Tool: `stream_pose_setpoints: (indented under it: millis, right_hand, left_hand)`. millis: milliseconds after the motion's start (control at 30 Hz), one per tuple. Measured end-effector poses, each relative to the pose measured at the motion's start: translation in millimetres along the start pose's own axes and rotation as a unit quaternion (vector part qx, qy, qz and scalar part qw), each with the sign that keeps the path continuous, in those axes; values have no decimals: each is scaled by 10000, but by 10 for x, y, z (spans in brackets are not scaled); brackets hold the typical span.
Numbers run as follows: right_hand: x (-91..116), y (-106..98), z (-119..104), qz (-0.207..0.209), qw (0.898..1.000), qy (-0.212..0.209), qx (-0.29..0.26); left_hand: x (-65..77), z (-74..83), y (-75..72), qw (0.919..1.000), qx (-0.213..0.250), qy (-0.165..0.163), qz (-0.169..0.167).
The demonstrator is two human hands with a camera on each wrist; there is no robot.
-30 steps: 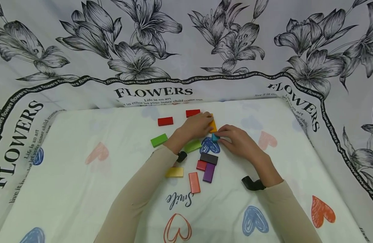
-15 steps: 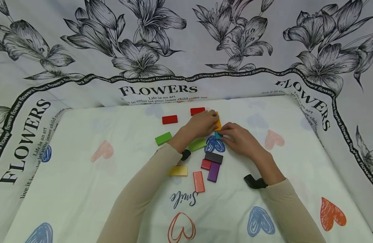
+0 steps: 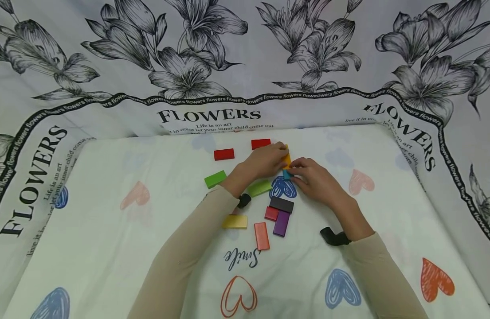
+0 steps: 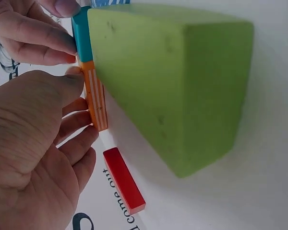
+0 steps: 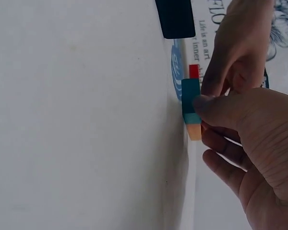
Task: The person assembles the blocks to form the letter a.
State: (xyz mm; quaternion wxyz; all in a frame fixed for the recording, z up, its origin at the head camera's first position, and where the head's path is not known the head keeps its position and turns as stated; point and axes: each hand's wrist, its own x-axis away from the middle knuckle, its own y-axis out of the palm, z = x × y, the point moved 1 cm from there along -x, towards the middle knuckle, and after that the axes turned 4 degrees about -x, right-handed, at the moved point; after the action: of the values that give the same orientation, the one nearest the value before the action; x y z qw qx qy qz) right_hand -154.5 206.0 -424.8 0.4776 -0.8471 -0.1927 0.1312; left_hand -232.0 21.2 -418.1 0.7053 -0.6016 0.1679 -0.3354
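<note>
Near the far side of the cloth, my left hand (image 3: 266,160) pinches an orange block (image 4: 97,100) with thin pale stripes along one side. My right hand (image 3: 318,181) pinches a teal block (image 5: 190,93) between thumb and fingers. The teal block's end meets the near end of the orange one, so the two lie in a line. Fingers of both hands come close together at that joint, covering part of each block. A red block (image 4: 125,179) lies just beyond the left hand, and a light green block (image 3: 259,188) sits below its wrist.
Toward the person lie a black block (image 3: 281,204), a small red block (image 3: 271,213), a purple block (image 3: 281,223), a coral block (image 3: 262,236) and a yellow block (image 3: 234,222). Left of them are a green block (image 3: 215,179) and another red block (image 3: 224,154).
The head view has shifted slightly, moving the scene to the right. Both hands keep the same blocks at nearly the same spot, with only small finger movement at the teal one.
</note>
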Motion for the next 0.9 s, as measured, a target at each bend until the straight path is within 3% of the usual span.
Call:
stream_pose_setpoints:
  millis: [233,567,733,900]
  right_hand:
    - [-17,-24,33,12,10000,39,-46]
    - [5,9,81,36,9999,42,-113]
    - [-5,-30,83,137,9999,66,-79]
    - [-69,-163,37,287,9992,262,-75]
  left_hand:
    - [-8,30,-54,10000,-16,-46,-81]
    - [0,18,-5,9997,198,-116,-33]
    - [105,-27,-17,9988,403,-127,249]
    - [275,-107,-146,9958,673,-468,396]
